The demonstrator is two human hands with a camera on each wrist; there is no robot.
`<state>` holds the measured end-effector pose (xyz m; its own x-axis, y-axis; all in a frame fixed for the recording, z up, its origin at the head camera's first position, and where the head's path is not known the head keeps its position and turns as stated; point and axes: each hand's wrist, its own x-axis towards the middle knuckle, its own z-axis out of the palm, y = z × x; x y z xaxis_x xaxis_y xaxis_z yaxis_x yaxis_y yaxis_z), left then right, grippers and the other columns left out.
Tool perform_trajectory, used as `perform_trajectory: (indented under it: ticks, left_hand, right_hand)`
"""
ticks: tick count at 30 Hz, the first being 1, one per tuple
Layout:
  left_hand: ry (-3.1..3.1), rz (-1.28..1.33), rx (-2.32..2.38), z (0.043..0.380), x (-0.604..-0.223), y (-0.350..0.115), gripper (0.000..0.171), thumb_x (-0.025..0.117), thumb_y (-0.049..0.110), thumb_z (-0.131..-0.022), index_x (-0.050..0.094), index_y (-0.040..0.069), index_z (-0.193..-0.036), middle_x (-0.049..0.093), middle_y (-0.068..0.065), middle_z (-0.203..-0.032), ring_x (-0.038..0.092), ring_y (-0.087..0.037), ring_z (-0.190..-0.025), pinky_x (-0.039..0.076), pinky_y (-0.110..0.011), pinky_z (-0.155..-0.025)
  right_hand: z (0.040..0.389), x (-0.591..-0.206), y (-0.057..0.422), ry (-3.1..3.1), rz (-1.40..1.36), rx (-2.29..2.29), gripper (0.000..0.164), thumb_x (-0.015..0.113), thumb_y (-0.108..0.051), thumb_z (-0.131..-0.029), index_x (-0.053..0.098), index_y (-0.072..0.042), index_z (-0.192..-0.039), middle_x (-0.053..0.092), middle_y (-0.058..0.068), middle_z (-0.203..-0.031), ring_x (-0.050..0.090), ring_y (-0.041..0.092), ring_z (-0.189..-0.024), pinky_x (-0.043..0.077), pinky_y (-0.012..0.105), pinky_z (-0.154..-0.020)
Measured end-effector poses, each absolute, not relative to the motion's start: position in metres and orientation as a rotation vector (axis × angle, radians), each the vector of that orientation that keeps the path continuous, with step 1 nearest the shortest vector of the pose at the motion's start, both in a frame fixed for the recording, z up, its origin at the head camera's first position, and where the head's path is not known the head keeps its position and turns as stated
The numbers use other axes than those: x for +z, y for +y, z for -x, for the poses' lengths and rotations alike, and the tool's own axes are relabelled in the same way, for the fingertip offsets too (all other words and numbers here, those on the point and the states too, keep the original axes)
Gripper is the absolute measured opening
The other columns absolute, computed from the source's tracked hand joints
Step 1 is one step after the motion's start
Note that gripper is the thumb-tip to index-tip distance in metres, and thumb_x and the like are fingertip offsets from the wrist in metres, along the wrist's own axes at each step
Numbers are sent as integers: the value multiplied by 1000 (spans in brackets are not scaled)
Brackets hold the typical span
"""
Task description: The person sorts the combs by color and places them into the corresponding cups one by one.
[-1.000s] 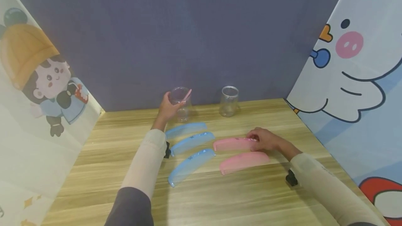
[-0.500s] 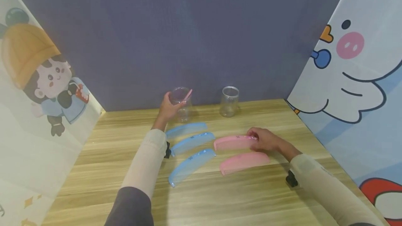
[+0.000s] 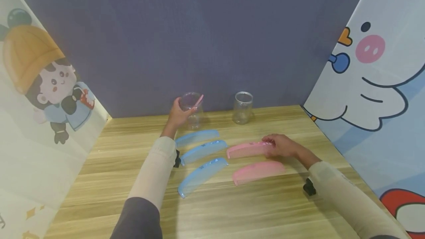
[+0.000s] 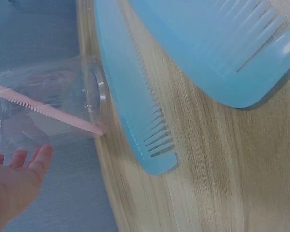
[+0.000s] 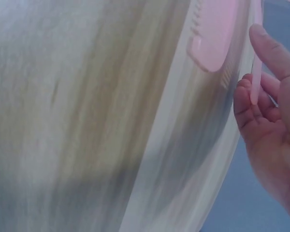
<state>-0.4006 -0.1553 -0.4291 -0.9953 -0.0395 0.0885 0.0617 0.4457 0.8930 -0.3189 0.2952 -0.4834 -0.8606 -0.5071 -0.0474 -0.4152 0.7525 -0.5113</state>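
At the back of the table, my left hand point(image 3: 178, 115) holds the side of a clear jar point(image 3: 195, 120), thumb toward the front. A pink comb point(image 4: 48, 110) leans inside that jar, its top end above the rim. My right hand point(image 3: 282, 146) pinches the right end of another pink comb point(image 3: 247, 151), thumb on one face and fingers on the other in the right wrist view. This comb is tipped up on edge, teeth downward; whether it touches the table I cannot tell. In front of it lies a third pink comb point(image 3: 258, 171).
Three blue combs, the back one point(image 3: 199, 135), the middle one point(image 3: 204, 150) and the front one point(image 3: 203, 176), lie left of the pink ones. A second clear jar point(image 3: 242, 111) stands at the back right. A dark panel point(image 3: 212, 40) closes the table's far edge.
My right hand has turned the pink comb up slightly and shifted a little to the right, so its teeth show more clearly. The left hand and its jar stay in place.
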Motion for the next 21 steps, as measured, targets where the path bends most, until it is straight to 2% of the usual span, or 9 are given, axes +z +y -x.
perform_trajectory:
  ticks: [3,7,11,14,16,21]
  left_hand:
    - [-2595,23,-1592,401,-429,-156,100,78,43,-88,18,8,-161,35,-23,-161,40,-42,-146,34,-54,-123]
    - [-2598,24,-1585,403,-430,-156,100,78,43,-88,18,8,-161,35,-23,-161,40,-42,-145,35,-54,-123]
    - [-2591,21,-1600,403,-430,-156,100,78,43,-88,19,9,-161,36,-22,-161,40,-41,-146,35,-53,-123]
    - [-2581,24,-1615,403,-430,-155,99,78,42,-88,19,9,-161,36,-22,-161,39,-41,-146,35,-53,-123]
    - [-2577,29,-1624,403,-430,-156,99,78,42,-88,19,9,-161,35,-22,-162,39,-41,-146,35,-53,-123]
    - [-2584,25,-1626,404,-432,-156,99,78,42,-89,19,10,-161,34,-21,-162,39,-41,-146,34,-54,-123]
  right_hand:
    - [318,-483,297,2773,737,-728,72,87,-30,-80,58,3,-138,66,24,-132,64,35,-114,54,55,-100]
    - [317,-481,299,2792,748,-727,69,86,-26,-80,59,0,-138,69,19,-127,61,21,-98,55,40,-89]
    - [317,-477,298,2798,748,-744,62,86,-23,-80,64,-4,-134,71,9,-110,54,14,-85,49,27,-74]
    - [318,-475,298,2797,731,-756,59,87,-23,-80,66,-8,-133,66,2,-93,49,13,-77,42,23,-65]
    - [319,-474,297,2802,711,-751,60,88,-24,-79,66,-9,-133,63,2,-87,47,13,-75,41,24,-62]
    - [318,-471,296,2806,605,-777,61,87,-25,-80,63,-9,-133,71,8,-105,57,15,-85,50,27,-73]
